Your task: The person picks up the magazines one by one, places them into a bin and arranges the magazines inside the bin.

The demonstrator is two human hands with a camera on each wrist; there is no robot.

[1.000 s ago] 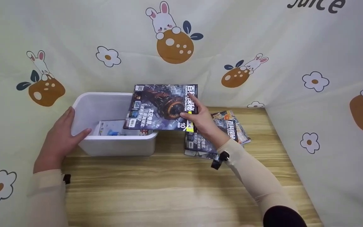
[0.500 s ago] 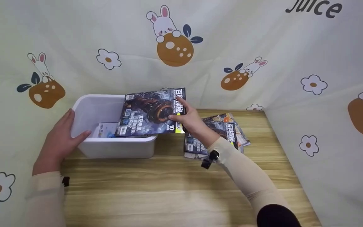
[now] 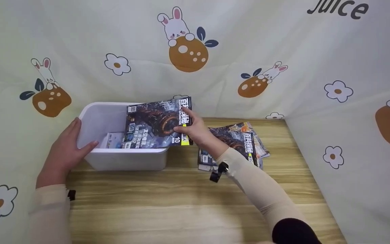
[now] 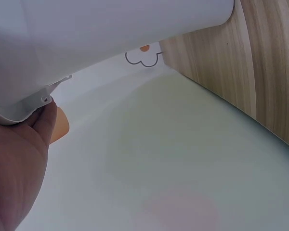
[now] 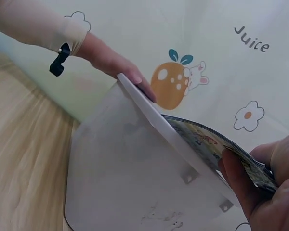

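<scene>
My right hand [image 3: 196, 129] pinches the right edge of a dark magazine [image 3: 154, 125], thumb on top and fingers beneath. The magazine slants over the right part of a white plastic bin [image 3: 130, 161], its left end dipping inside the rim. In the right wrist view the held magazine [image 5: 207, 139] bends where the fingers grip it. My left hand [image 3: 61, 149] holds the bin's left rim, thumb over the edge; in the left wrist view its fingers curl under the bin's lip [image 4: 31, 103]. Inside the bin lies a pale printed booklet [image 3: 114, 140], partly covered.
Several magazines [image 3: 230, 142] lie fanned in a pile on the wooden table [image 3: 168, 203], right of the bin and partly behind my right forearm. A pale printed curtain [image 3: 215, 44] with rabbits and oranges rises behind and on both sides.
My right hand has carried the magazine leftward and slightly down, so more of it lies over the bin. The left hand stays on the rim.
</scene>
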